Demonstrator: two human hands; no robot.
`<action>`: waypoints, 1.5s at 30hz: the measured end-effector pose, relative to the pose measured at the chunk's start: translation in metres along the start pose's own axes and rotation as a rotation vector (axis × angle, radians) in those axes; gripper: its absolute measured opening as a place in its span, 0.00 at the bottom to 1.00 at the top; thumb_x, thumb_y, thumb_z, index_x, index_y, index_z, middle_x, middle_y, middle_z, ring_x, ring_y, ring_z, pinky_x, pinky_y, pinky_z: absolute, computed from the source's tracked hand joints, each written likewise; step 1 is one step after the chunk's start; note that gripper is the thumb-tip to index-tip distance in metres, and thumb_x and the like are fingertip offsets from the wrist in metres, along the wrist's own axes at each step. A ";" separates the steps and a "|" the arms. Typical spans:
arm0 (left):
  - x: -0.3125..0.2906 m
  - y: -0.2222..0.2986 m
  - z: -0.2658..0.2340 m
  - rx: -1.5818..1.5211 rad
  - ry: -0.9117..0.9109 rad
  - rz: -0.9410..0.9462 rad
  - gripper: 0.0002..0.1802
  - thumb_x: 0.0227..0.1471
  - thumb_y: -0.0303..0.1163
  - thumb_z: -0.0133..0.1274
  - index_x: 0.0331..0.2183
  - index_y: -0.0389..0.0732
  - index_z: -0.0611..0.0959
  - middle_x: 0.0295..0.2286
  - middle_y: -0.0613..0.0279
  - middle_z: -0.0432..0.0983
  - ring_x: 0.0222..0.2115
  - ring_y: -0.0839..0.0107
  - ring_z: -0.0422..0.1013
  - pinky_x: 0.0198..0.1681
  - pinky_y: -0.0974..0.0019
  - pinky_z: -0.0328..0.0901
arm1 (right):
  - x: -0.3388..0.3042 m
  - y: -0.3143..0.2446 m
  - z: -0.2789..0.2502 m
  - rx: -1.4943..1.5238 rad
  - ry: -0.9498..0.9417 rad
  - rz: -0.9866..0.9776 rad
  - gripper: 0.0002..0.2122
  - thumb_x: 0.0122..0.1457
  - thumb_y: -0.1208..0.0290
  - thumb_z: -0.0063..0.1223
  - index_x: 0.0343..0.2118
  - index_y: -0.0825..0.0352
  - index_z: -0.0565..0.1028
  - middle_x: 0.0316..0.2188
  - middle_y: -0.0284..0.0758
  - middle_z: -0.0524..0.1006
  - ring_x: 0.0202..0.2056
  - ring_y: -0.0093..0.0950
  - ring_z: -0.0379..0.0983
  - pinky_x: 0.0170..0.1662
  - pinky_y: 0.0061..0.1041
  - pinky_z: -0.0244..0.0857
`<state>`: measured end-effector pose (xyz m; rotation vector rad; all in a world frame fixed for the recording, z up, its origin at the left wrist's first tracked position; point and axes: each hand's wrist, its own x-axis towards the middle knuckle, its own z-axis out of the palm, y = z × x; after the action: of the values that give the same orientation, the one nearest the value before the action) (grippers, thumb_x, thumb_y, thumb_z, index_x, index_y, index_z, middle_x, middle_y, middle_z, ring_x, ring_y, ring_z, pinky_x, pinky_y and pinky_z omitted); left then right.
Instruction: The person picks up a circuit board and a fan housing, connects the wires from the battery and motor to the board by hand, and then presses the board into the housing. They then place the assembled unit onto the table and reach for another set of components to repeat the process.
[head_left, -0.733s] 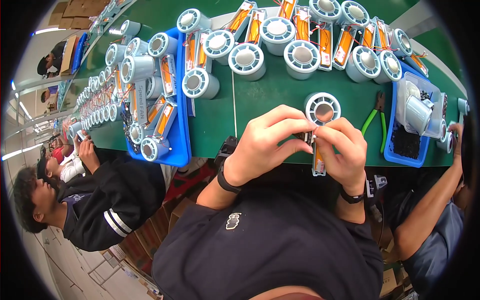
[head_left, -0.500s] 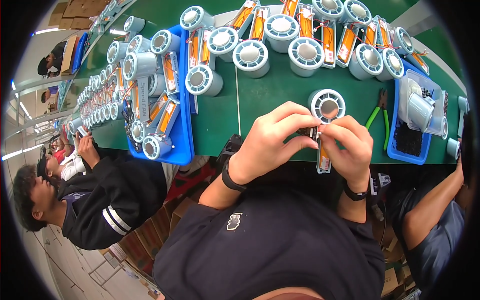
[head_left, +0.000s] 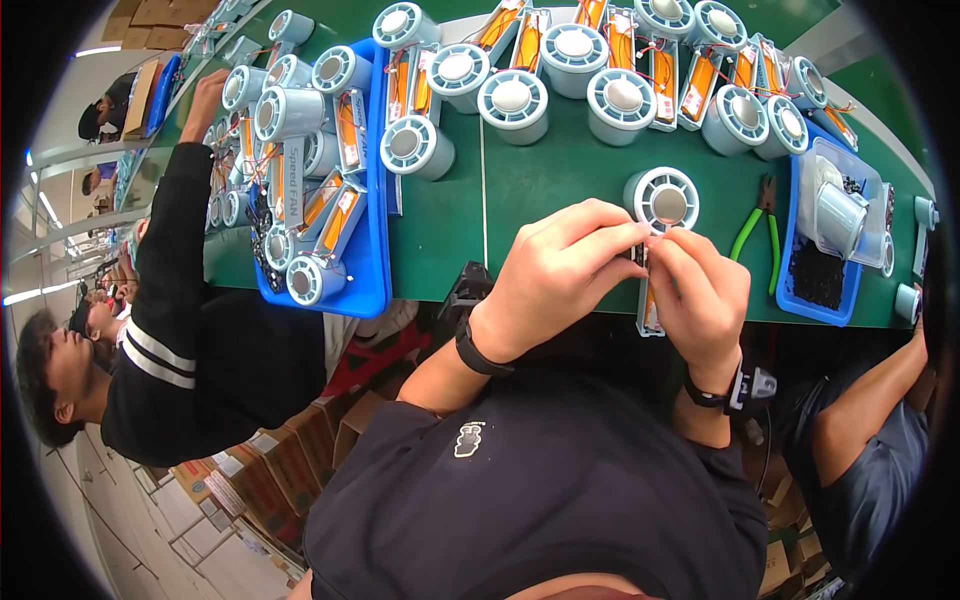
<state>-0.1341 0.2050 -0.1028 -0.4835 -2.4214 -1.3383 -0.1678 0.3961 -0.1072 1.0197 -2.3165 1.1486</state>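
Note:
A light-blue handheld fan body [head_left: 662,198] lies at the table's front edge. Its round slotted head has a silver centre, and an orange battery [head_left: 652,308] shows in the handle pointing towards me. Above the handle, my left hand [head_left: 570,275] pinches a small dark circuit board [head_left: 640,256] between thumb and fingers. My right hand [head_left: 702,298] is closed against it from the right, its fingertips at a small white plug [head_left: 652,240]. The fingers hide most of both parts and the upper handle.
Several similar fan bodies [head_left: 512,105] line the back. A blue tray [head_left: 375,260] of fans is left. Green-handled pliers [head_left: 775,240] and a blue bin [head_left: 850,300] with black parts lie right. One co-worker's arm [head_left: 170,270] reaches across at left; another person's arm [head_left: 880,400] is at right.
My fingertips have drawn closer together, and the dark board is turned so less of it shows. The left co-worker's arm has stretched out over the table. The view has shifted slightly.

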 end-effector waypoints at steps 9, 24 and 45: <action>0.002 0.005 0.004 0.020 0.032 0.056 0.20 0.39 0.22 0.72 0.39 0.37 0.87 0.36 0.56 0.82 0.33 0.62 0.81 0.35 0.65 0.77 | -0.005 -0.003 -0.004 0.180 -0.029 0.166 0.07 0.54 0.87 0.61 0.36 0.76 0.80 0.35 0.43 0.82 0.27 0.27 0.79 0.28 0.20 0.69; 0.001 0.009 -0.012 0.144 0.023 -0.001 0.22 0.39 0.23 0.73 0.41 0.39 0.88 0.35 0.60 0.82 0.32 0.61 0.80 0.43 0.59 0.77 | -0.034 0.003 -0.025 0.420 -0.037 0.412 0.08 0.56 0.85 0.63 0.39 0.76 0.79 0.37 0.42 0.82 0.32 0.23 0.78 0.33 0.16 0.68; -0.006 0.004 -0.020 -0.302 -0.255 -0.197 0.21 0.47 0.16 0.66 0.45 0.39 0.88 0.47 0.53 0.80 0.37 0.66 0.82 0.40 0.67 0.78 | -0.019 -0.002 0.000 0.306 -0.008 0.223 0.08 0.53 0.89 0.61 0.36 0.75 0.80 0.32 0.40 0.82 0.27 0.25 0.79 0.28 0.19 0.70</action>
<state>-0.1253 0.1892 -0.0928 -0.5299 -2.5304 -1.8433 -0.1534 0.4040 -0.1176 0.8788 -2.3538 1.6290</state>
